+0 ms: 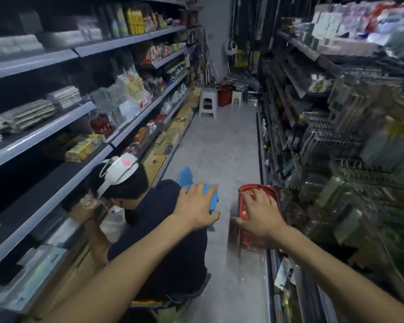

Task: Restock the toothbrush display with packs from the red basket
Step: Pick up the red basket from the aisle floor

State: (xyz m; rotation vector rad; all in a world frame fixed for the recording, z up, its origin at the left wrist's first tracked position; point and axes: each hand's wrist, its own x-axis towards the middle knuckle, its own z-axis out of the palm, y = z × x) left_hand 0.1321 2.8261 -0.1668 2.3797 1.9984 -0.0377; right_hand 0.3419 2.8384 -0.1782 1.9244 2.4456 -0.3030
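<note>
Head cam: L grip [196, 208] & R grip [259, 217] spread, R over red basket [243, 207], contents hidden, shelves [350, 145] blurred.

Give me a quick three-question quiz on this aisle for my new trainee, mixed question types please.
1. True or false: the red basket stands on the floor by the right-hand shelving.
2. The stool seen behind the left hand is: A blue, B white, C red.
3. What does the right hand hold?
Key: 1 true; 2 A; 3 nothing, its fingers are spread open.
</note>
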